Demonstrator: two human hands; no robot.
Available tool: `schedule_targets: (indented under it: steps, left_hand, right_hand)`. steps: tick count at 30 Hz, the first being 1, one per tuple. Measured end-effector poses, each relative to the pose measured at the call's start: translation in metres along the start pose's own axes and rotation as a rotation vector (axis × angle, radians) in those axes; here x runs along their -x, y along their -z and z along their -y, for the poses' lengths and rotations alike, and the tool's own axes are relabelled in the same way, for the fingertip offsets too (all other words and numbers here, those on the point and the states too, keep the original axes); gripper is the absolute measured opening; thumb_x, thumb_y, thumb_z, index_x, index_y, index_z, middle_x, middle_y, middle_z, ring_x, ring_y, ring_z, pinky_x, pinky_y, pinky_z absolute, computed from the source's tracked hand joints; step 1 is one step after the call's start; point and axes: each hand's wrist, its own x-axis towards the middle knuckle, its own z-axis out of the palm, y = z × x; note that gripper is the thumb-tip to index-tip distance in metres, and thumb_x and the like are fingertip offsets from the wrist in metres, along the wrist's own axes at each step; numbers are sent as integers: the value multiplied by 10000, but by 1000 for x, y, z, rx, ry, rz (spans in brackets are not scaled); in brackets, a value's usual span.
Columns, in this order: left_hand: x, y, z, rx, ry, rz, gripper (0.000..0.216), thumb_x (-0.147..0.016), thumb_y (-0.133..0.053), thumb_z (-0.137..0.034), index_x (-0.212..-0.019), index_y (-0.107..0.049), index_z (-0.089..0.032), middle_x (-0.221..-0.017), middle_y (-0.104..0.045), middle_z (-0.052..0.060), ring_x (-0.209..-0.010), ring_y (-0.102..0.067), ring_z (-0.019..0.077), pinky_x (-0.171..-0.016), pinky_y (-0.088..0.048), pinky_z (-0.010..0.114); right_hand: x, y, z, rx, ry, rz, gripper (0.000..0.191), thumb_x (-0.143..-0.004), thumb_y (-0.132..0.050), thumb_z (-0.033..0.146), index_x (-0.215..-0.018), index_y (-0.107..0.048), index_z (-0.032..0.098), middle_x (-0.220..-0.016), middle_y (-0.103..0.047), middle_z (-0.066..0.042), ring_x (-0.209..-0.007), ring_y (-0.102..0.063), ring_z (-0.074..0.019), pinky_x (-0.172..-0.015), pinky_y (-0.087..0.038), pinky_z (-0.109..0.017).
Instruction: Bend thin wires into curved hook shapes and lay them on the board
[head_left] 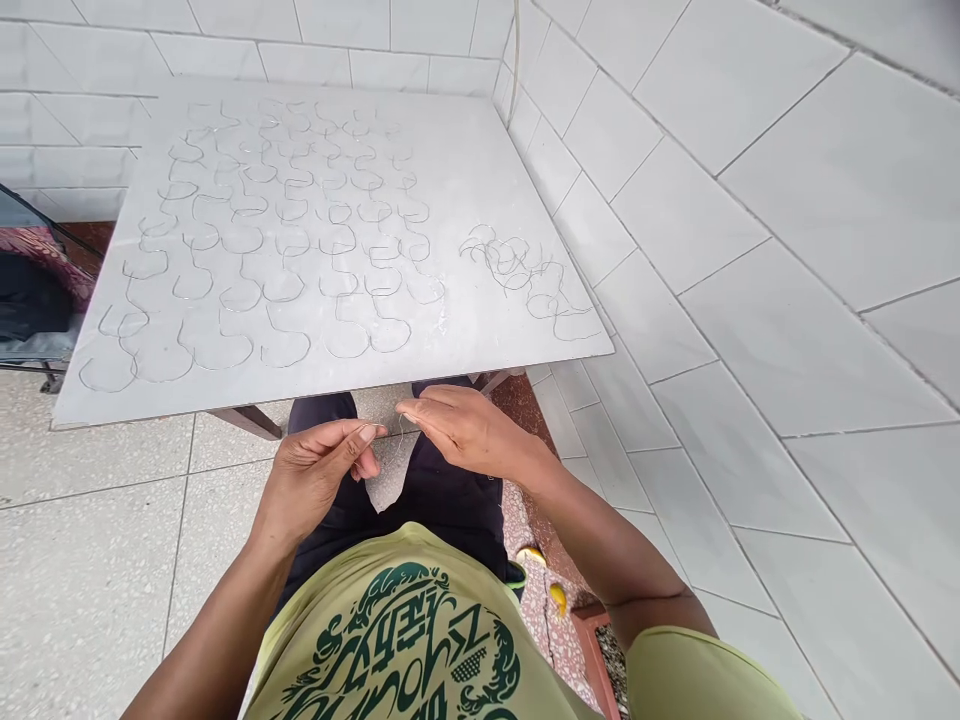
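Note:
A white board (450,170) lies flat on a low table in front of me, and rows of thin wire hook-shaped loops (285,240) are laid out across it. A looser tangle of the same wire (517,270) sits near its right edge. Below the board's front edge, my left hand (319,475) pinches a short thin wire (399,440) between thumb and fingers. My right hand (469,430) holds the same wire at its fingertips. Neither hand touches the board.
White wall tiles (750,300) fill the right side, and a speckled terrazzo floor (90,520) lies below at the left. Brown table legs (247,422) show under the board. Dark cloth (30,300) lies at the far left, and small yellow pieces (556,598) sit on the floor near my right side.

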Motion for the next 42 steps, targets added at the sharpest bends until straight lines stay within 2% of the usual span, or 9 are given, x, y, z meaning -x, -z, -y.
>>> schedule_targets:
  steps: [6,10,14,17,21,26,31,37,42]
  left_hand:
    - [2,-8,-2,-45,21,-100,393,-962,-684,-464,-672,-754,-208,-526,-632,6,-546,-554,138,-584,-484,265]
    - [3,-7,-2,-80,46,-121,404,-962,-680,-484,-671,-738,-210,-498,-605,-6,-513,-515,128,-565,-468,256]
    - [1,-5,3,-70,92,-36,384,-944,-696,-510,-714,-749,-208,-551,-645,9,-542,-536,136,-551,-450,253]
    - [-1,-3,8,9,131,3,429,-940,-692,-531,-670,-729,-200,-605,-674,34,-578,-549,142,-529,-417,249]
    - [-3,-2,8,110,149,-36,473,-932,-703,-521,-595,-700,-190,-594,-653,46,-574,-531,138,-515,-377,250]
    - [-4,-5,2,156,175,-48,425,-899,-744,-505,-621,-735,-184,-619,-664,49,-564,-513,128,-521,-361,254]
    - [-8,-6,7,121,224,5,492,-889,-747,-503,-518,-671,-189,-453,-533,13,-486,-441,109,-509,-316,258]
    - [-10,-6,11,-19,284,108,351,-907,-714,-515,-814,-818,-193,-392,-500,-19,-424,-383,101,-489,-310,255]
    - [-14,-10,11,-1,314,152,409,-874,-739,-565,-921,-836,-170,-446,-562,2,-423,-425,109,-444,-295,250]
  right_hand:
    - [-1,5,-1,10,72,118,224,-1077,-397,110,-1113,-616,145,-818,-602,-42,-738,-519,-166,-702,-445,-308]
    - [0,4,-3,-11,81,193,235,-1088,-399,137,-1119,-632,125,-855,-640,-61,-774,-551,-173,-731,-455,-317]
    - [-2,5,-5,-34,24,267,261,-1102,-396,183,-1135,-650,133,-900,-676,-73,-799,-594,-179,-743,-478,-321]
    - [-5,6,-4,-27,-50,236,258,-1106,-412,206,-1180,-648,134,-953,-702,-85,-846,-630,-189,-783,-503,-328]
    - [-2,4,1,-32,-103,161,238,-1102,-442,210,-1183,-653,136,-979,-724,-93,-882,-654,-193,-814,-512,-329]
    - [7,-3,5,-51,-215,63,206,-1092,-474,222,-1126,-670,168,-950,-727,-75,-849,-651,-181,-776,-491,-310]
    - [13,-7,2,-41,-118,47,251,-1099,-434,208,-1038,-674,171,-843,-669,-56,-764,-571,-165,-713,-442,-301]
    - [12,0,-5,-25,27,221,293,-1085,-405,155,-905,-637,161,-751,-549,-20,-742,-468,-163,-729,-390,-307]
    - [11,2,-10,-34,-28,271,315,-1096,-393,189,-905,-642,166,-759,-549,-21,-729,-466,-164,-712,-375,-310]
